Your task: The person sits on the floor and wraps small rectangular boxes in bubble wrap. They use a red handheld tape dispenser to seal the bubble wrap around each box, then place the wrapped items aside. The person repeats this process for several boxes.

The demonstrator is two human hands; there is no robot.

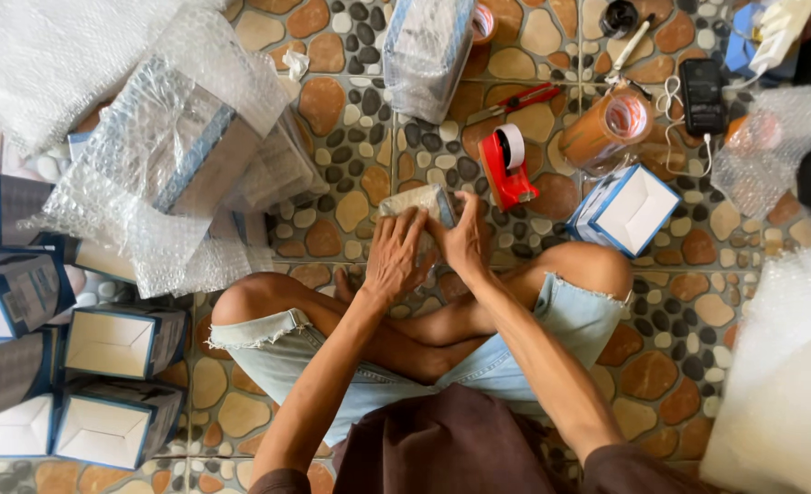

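Here both hands, left hand (394, 253) and right hand (465, 240), close around a bubble-wrapped box (421, 207) just left of the red tape dispenser (506, 165), pinning the wrap flat, apparently so it stays tight.

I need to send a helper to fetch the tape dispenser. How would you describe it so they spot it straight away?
Start at the seated person's right hand on the pebble-patterned floor; just beyond it lies the tape dispenser, between the bubble-wrapped box that the hands press and an open blue-and-white box. It is the only bright red tool carrying a white roll.
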